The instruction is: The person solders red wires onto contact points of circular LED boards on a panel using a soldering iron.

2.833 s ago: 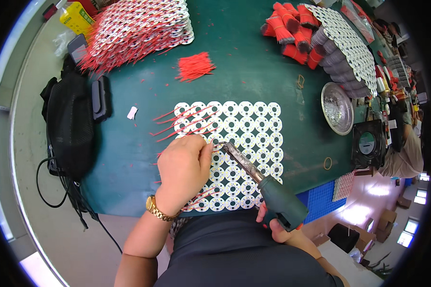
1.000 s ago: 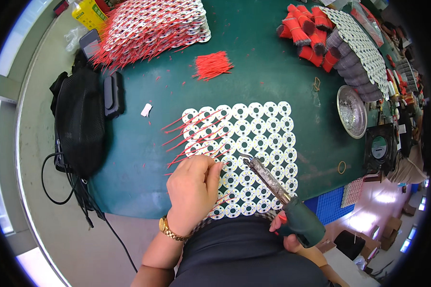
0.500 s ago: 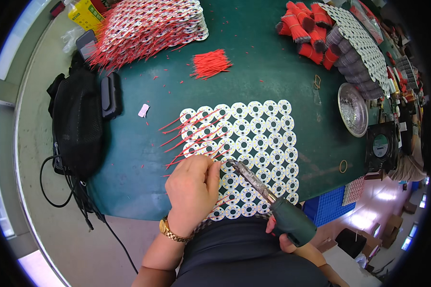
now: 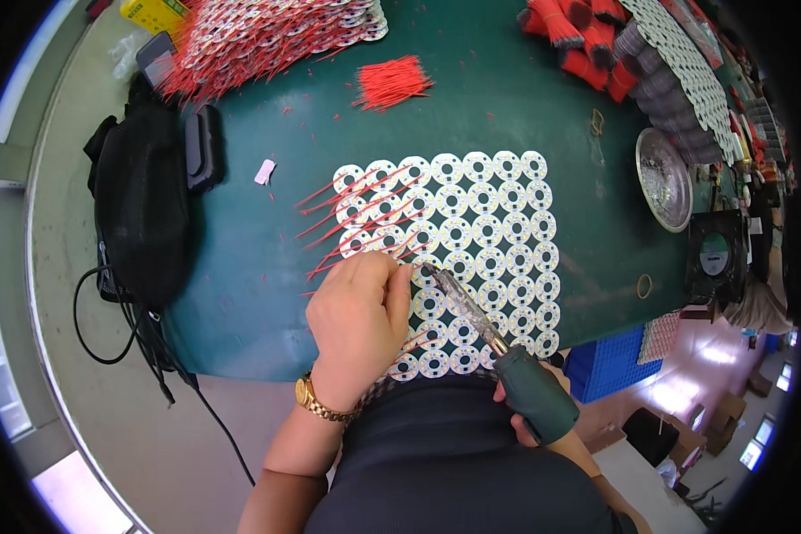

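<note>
A panel of round white LED boards (image 4: 488,230) lies on the green table, joined in rows, each disc with a hole in its middle. Over its left part, my left hand (image 4: 354,313) is closed in a pinch, with a thin red wire (image 4: 416,262) at its fingertips by one disc. My right hand (image 4: 521,431), mostly hidden, grips a soldering iron (image 4: 534,392) by its dark green handle. The iron's tip meets the disc right beside my left fingertips. Red wires (image 4: 325,233) stick out leftward from the discs of the left columns; some also show near the panel's front edge.
Beyond the panel lies a pile of red wires (image 4: 392,82). A stack of wired panels (image 4: 271,40) is at the back left; red wire bundles (image 4: 587,67) and a metal bowl (image 4: 664,181) are right. A black bag (image 4: 142,205) and dark case (image 4: 204,149) stand left.
The whole view has shifted, so the table things sit higher in the picture. Both hands stay at about the same disc, and the iron's tip remains by the left fingertips.
</note>
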`<move>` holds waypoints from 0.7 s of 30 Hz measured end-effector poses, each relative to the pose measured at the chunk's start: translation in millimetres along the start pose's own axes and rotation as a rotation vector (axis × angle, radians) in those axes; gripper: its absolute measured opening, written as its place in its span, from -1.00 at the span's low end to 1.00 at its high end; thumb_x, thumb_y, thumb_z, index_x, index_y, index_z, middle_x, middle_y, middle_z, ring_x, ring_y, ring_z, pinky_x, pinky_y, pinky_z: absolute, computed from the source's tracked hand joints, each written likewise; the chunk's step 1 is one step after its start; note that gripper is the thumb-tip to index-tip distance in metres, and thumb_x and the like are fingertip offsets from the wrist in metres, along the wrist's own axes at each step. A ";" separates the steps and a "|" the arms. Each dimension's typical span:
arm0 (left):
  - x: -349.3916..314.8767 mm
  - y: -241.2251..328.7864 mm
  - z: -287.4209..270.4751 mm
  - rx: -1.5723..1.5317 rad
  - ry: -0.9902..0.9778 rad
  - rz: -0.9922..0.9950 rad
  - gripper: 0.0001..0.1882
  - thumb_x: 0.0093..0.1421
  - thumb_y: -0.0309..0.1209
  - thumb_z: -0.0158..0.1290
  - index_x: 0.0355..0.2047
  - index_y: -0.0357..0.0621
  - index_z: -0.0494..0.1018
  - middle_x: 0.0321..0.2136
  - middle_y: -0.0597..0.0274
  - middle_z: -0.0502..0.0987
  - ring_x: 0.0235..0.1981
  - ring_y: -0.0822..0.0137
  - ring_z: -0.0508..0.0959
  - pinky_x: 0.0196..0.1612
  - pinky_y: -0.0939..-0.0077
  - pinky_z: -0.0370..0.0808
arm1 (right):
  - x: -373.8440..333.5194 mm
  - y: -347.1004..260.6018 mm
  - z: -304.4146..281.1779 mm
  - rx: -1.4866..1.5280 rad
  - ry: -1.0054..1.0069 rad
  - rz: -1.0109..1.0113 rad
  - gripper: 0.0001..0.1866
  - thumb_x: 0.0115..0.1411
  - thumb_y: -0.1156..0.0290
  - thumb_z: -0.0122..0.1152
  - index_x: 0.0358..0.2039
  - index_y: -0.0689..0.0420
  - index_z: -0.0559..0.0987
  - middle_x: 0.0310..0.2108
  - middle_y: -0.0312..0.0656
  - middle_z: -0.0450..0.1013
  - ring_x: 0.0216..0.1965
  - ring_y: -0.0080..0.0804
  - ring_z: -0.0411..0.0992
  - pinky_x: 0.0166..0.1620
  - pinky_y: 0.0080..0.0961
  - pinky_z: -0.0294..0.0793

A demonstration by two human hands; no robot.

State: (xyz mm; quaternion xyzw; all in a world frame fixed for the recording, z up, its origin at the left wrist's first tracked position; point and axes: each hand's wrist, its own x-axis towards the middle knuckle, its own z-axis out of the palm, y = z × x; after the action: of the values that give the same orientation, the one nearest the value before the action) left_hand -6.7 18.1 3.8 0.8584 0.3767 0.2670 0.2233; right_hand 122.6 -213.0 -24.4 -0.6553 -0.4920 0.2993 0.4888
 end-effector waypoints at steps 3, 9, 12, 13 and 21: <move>-0.7 -0.1 -0.9 0.005 -0.005 -0.008 -0.82 0.10 -0.47 0.22 -0.55 -0.13 0.43 -0.72 0.27 0.33 -0.67 0.27 0.34 -0.57 0.37 0.25 | -12.4 2.3 -3.1 0.057 -0.082 0.103 -0.43 0.24 -0.12 0.08 -0.24 0.26 0.49 -0.49 -0.17 0.40 -0.55 -0.36 0.41 -0.49 -0.48 0.39; -0.9 2.7 -7.5 -0.017 -0.091 -0.016 -0.85 0.10 -0.47 0.22 -0.49 -0.15 0.43 -0.62 0.22 0.38 -0.57 0.22 0.39 -0.50 0.35 0.29 | 4.3 -17.9 2.6 0.684 0.212 0.298 -0.14 0.13 -0.31 0.16 0.08 0.25 0.28 -0.41 -0.15 0.37 -0.47 -0.38 0.42 -0.40 -0.44 0.47; -1.1 2.8 -14.2 0.122 -0.042 0.072 -0.85 0.07 -0.49 0.22 -0.40 -0.16 0.44 -0.48 0.18 0.43 -0.42 0.17 0.42 -0.35 0.33 0.32 | 21.5 -27.5 -1.4 0.728 0.207 0.336 -0.14 0.13 -0.32 0.14 0.07 0.25 0.28 -0.42 -0.15 0.37 -0.47 -0.38 0.43 -0.39 -0.43 0.48; -3.5 6.4 -22.2 0.166 -0.113 0.002 -0.79 0.03 -0.51 0.22 -0.32 -0.17 0.44 -0.36 0.16 0.43 -0.29 0.13 0.41 -0.20 0.29 0.30 | 27.7 -30.5 0.2 0.751 0.217 0.299 -0.17 0.16 -0.30 0.12 0.08 0.25 0.28 -0.43 -0.15 0.37 -0.47 -0.38 0.44 -0.38 -0.42 0.48; 32.7 -16.3 -34.7 -0.012 -0.371 0.200 -0.77 0.02 -0.47 0.25 -0.33 -0.14 0.43 -0.33 0.11 0.39 -0.27 0.11 0.39 -0.17 0.28 0.32 | 52.4 -20.2 16.8 1.145 0.189 0.233 -0.22 0.20 -0.26 0.10 0.11 0.19 0.30 -0.37 -0.14 0.40 -0.42 -0.34 0.46 -0.03 -0.29 0.46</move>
State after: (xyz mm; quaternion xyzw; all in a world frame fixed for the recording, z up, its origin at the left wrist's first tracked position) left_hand -18.3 59.5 30.1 0.9246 0.2406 0.1274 0.2664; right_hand 118.4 -157.3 -6.7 -0.3609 -0.1312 0.5090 0.7704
